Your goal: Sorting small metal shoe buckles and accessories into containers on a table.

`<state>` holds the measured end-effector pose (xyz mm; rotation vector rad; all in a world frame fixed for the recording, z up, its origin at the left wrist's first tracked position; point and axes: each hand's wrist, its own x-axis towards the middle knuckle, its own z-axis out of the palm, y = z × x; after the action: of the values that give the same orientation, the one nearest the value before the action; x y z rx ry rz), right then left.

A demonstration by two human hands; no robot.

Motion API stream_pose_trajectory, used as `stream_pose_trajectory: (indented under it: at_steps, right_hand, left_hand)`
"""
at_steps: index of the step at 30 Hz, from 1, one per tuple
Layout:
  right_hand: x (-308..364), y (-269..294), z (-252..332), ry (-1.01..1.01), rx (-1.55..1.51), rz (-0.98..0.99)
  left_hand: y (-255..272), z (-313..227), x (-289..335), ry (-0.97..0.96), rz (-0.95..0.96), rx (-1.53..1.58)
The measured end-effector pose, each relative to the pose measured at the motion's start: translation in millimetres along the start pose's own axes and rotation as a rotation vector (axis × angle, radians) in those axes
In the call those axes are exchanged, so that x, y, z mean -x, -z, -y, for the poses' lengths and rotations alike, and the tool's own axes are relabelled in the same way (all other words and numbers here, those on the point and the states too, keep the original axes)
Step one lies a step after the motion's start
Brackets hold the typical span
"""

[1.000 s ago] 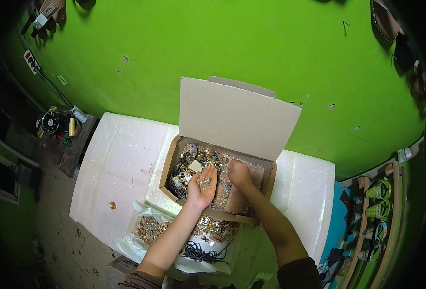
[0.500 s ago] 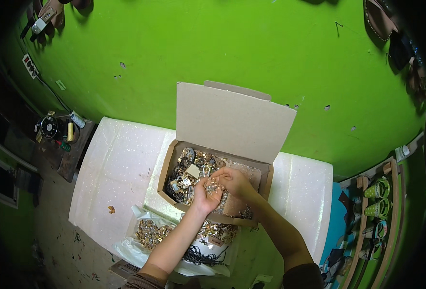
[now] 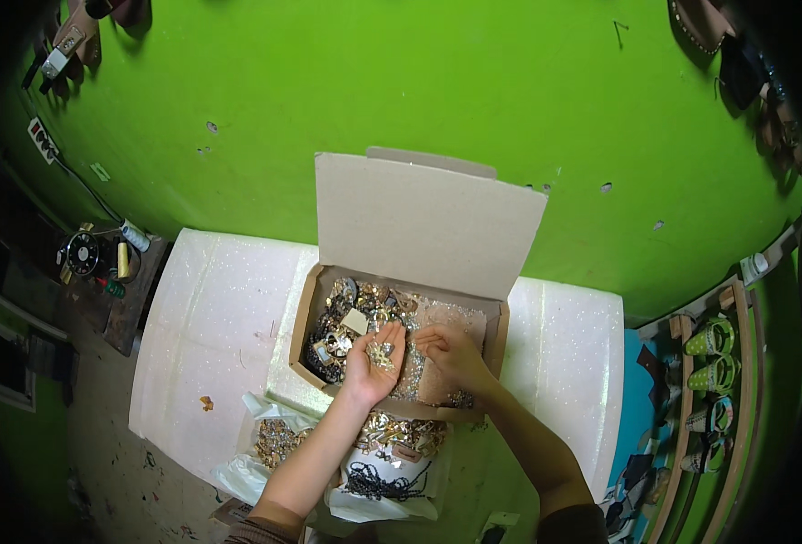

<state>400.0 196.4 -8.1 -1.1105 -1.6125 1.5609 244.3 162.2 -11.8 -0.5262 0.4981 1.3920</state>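
My left hand (image 3: 375,364) is turned palm up over an open cardboard box (image 3: 303,340), its fingers stretched forward. A small heap of shiny clear and gold-toned beads (image 3: 382,354) rests in its palm. Just right of it, my right hand (image 3: 452,355) hovers above the box's right half with fingers bent together; whatever its fingertips hold, if anything, is too small to make out. In the box's left part lie jumbled gold, silver and black trinkets (image 3: 333,331) with a cream block (image 3: 355,321) among them. Loose clear beads (image 3: 460,316) are scattered over a brown sheet (image 3: 439,379) on the right.
The box's raised lid (image 3: 428,218) stands near the green wall. Plastic bags (image 3: 242,471) of gold pieces and black bead strings (image 3: 387,480) sit nearer me. A sparkly white cover (image 3: 210,308) spreads around the box. Sandals (image 3: 714,372) hang on a rack at right.
My hands have moved apart: the right has drawn away from the left palm toward the right. The left palm now shows more fully, with the beads lying on it. The view has shifted slightly.
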Motion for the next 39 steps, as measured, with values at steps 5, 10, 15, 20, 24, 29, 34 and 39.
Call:
stream_pose_trajectory:
  at_steps: [5, 10, 15, 20, 24, 29, 34, 39]
  right_hand:
    - [8, -7, 11, -0.012, 0.201, -0.076]
    - [5, -10, -2, -0.023, 0.364, -0.1]
    - [-1, -17, 1, -0.007, 0.571, 0.016]
    - [-5, -47, 1, -0.15, 0.76, 0.242]
    - [5, -61, -29, -0.16, 0.989, 0.246]
    - [11, -67, -7, -0.33, 1.027, 0.429]
    - [10, -64, -18, -0.407, 0.869, 0.434]
    - [5, -62, -11, -0.359, 0.741, 0.484]
  left_hand:
    - [-3, -18, 8, -0.017, -0.005, -0.024]
    - [-16, -34, 7, -0.026, -0.024, -0.099]
    - [-24, -50, 4, 0.024, 0.04, -0.15]
    - [-16, -59, 2, 0.097, 0.066, -0.201]
    - [-1, -58, 4, 0.154, 0.071, -0.273]
    - [10, -58, 10, 0.143, -0.01, -0.253]
    - [13, -58, 8, 0.148, 0.003, -0.26]
    - [11, -58, 9, 0.125, 0.044, -0.293]
